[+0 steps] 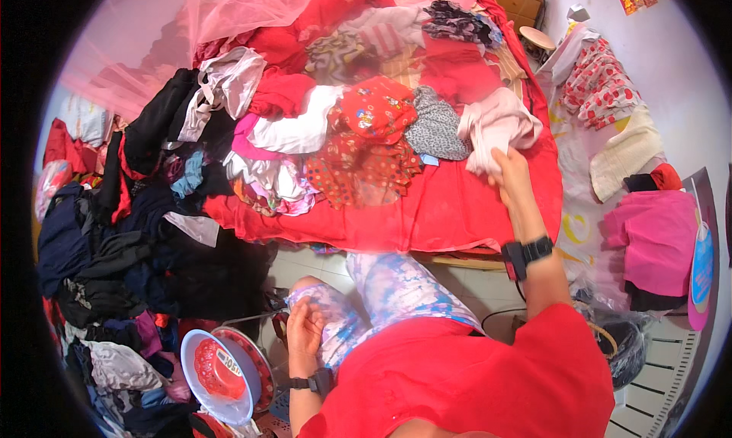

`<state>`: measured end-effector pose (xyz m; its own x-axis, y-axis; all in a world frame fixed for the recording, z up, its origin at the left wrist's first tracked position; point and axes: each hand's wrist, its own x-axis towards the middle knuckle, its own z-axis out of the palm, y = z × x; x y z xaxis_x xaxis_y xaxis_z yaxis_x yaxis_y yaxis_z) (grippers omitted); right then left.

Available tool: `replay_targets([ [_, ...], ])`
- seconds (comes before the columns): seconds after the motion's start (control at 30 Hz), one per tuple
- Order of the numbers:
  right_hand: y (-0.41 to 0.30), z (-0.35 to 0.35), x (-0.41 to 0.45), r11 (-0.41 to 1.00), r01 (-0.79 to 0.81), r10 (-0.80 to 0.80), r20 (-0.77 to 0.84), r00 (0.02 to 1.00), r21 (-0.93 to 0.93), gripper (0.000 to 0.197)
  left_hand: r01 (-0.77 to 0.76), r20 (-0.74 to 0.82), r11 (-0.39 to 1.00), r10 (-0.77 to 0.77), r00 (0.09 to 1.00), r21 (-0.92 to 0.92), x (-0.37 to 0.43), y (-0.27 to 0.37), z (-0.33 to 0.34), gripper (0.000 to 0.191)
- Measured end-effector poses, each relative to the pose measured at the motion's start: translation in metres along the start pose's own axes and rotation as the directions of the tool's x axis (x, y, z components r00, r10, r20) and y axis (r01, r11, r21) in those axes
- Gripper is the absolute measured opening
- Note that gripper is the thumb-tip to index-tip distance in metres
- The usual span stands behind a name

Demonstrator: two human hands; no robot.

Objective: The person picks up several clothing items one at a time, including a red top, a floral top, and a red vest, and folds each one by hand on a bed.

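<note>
On the right side of the bed, my right hand (508,172) grips the lower edge of a pale pink garment (500,123), which lies bunched on the red bedsheet (457,209). My left hand (306,326) rests palm up, fingers loosely curled, by my left thigh and holds nothing. Left of the pink garment lie a grey leopard-print cloth (436,126), a red printed cloth (377,109) and a white cloth (300,123). Below them spreads a sheer red-brown dotted fabric (363,169). A white garment with straps (229,83) lies farther left.
Dark clothes (131,255) are heaped at the left. A light blue plastic basin (191,358) stands tilted at the lower left. Folded pink clothing (655,232) and a cream cloth (626,152) lie along the right wall. Pink netting (246,15) hangs over the bed's far left.
</note>
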<state>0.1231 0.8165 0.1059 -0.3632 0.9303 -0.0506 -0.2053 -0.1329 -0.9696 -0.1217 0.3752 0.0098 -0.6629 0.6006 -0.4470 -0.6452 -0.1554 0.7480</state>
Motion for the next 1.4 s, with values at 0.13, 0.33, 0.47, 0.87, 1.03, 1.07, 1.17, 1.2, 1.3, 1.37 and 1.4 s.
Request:
replay_targets([
  [0.13,-0.010,0.024,-0.088,0.986,-0.129,0.156,0.286,0.945,-0.109,0.019,0.037,0.139,0.988,-0.058,0.989,0.151,0.004,0.001,0.020,0.024],
  [0.33,0.030,0.090,-0.138,0.886,0.267,0.162,0.793,0.587,-0.379,0.021,0.137,0.492,0.894,-0.356,0.794,0.426,0.011,0.003,0.141,0.045],
  [0.47,0.019,0.120,-0.157,0.930,0.127,0.249,0.845,0.472,-0.345,0.026,-0.069,0.677,0.922,-0.227,0.700,0.380,0.015,0.000,0.173,0.054],
  [0.87,0.001,0.088,-0.117,0.892,0.431,-0.208,0.723,0.659,-0.137,0.029,0.008,0.574,1.000,0.002,0.819,-0.015,0.054,0.043,0.234,0.035],
  [1.03,-0.042,0.026,-0.067,0.941,0.033,0.232,0.716,0.658,-0.336,0.018,-0.160,0.516,0.976,0.213,0.829,-0.145,0.087,0.065,0.245,0.040],
  [1.07,-0.033,0.018,-0.051,0.964,0.113,0.072,0.646,0.760,-0.240,0.016,-0.248,0.501,0.969,0.215,0.838,-0.001,0.098,0.065,0.243,0.043],
  [1.17,-0.012,-0.021,0.017,0.284,0.562,-0.603,0.311,0.735,-0.777,0.037,-0.381,0.448,0.829,0.182,0.875,0.408,0.120,0.040,0.236,0.056],
  [1.2,-0.019,-0.021,0.033,0.110,0.498,-0.599,0.342,0.724,-0.860,0.047,-0.344,0.389,0.825,0.166,0.906,0.449,0.132,0.025,0.216,0.060],
  [1.3,0.000,-0.045,0.075,-0.224,0.327,-0.657,0.390,0.645,-0.918,0.043,-0.382,0.321,0.748,0.236,0.917,0.543,0.145,0.002,0.187,0.062],
  [1.37,0.019,-0.071,0.095,-0.242,0.230,-0.503,0.325,0.801,-0.942,0.039,-0.329,0.240,0.760,0.231,0.943,0.561,0.136,0.002,0.183,0.064],
  [1.4,0.024,-0.076,0.101,-0.276,0.145,-0.334,0.237,0.912,-0.950,0.034,-0.377,0.238,0.728,0.292,0.926,0.573,0.139,0.002,0.171,0.063],
])
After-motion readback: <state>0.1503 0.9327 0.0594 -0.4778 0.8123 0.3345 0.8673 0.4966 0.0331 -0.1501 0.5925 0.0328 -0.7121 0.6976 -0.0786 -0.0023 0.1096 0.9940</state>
